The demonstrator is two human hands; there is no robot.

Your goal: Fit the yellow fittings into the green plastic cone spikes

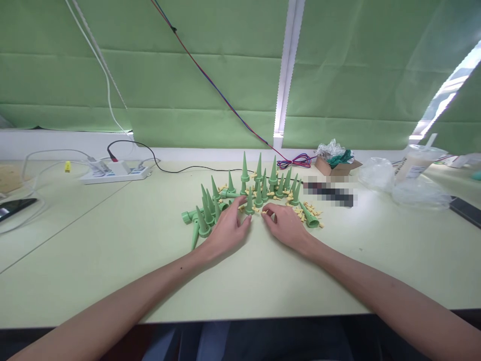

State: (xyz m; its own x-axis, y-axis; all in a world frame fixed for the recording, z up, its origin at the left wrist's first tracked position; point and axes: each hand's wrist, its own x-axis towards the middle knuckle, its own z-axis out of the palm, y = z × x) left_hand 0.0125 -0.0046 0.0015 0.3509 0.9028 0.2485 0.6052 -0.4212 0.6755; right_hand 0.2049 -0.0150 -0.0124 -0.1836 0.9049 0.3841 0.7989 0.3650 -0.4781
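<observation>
My left hand point(227, 225) rests on the table with thumb and index finger apart, curved beside an upright green cone-shaped piece point(249, 204). Its fingertips are very close to that cone; whether they touch it is unclear. My right hand point(284, 224) has its thumb and index finger pinched on a small yellow piece point(264, 212), just right of the same cone. Behind both hands stand several more green cones point(259, 170), with small yellow pieces among them. One green cone point(309, 216) lies on its side by my right hand, next to a scatter of loose yellow pieces point(299, 212).
More green cones point(203, 223), some lying down, are left of my left hand. A white power strip point(115, 173) with cables sits back left. Back right are a cardboard box point(334, 166), a cup with a straw point(415, 163) and a dark phone point(466, 210).
</observation>
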